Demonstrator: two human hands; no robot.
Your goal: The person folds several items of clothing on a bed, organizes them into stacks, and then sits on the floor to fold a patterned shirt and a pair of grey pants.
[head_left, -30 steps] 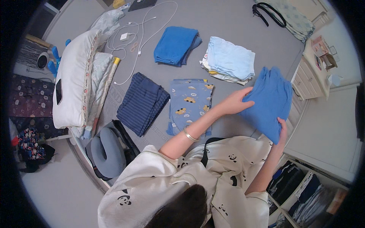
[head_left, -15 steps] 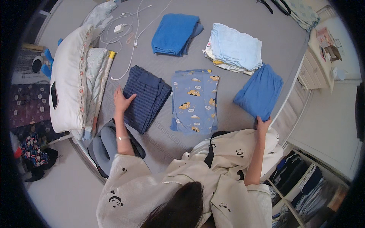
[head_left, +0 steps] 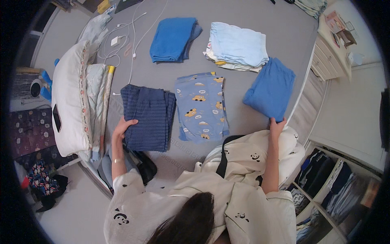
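The folded dark blue striped trousers (head_left: 148,118) lie at the left, squared to me. My left hand (head_left: 124,126) is closed on their left edge, thumb on top and fingers mostly hidden beneath. At the right, my right hand (head_left: 277,125) grips the near corner of the folded plain blue trousers (head_left: 270,89), its fingers partly out of sight. Between these two lies a folded light blue garment (head_left: 201,107) printed with yellow cars. Farther back are a folded bright blue garment (head_left: 172,39) and a stack of pale blue and white clothes (head_left: 239,44).
Everything lies on a grey bed (head_left: 227,10). White cables with a charger (head_left: 115,41) spread at the back left. A white pillow (head_left: 71,105) and folded bedding line the left side. A grey neck pillow (head_left: 106,164) is by my left forearm; a clothes shelf (head_left: 325,191) stands lower right.
My left hand has come nearer to me and closed on the striped trousers, which have turned from slanted to straight. My right hand stays at the plain blue trousers. The view has shifted slightly.
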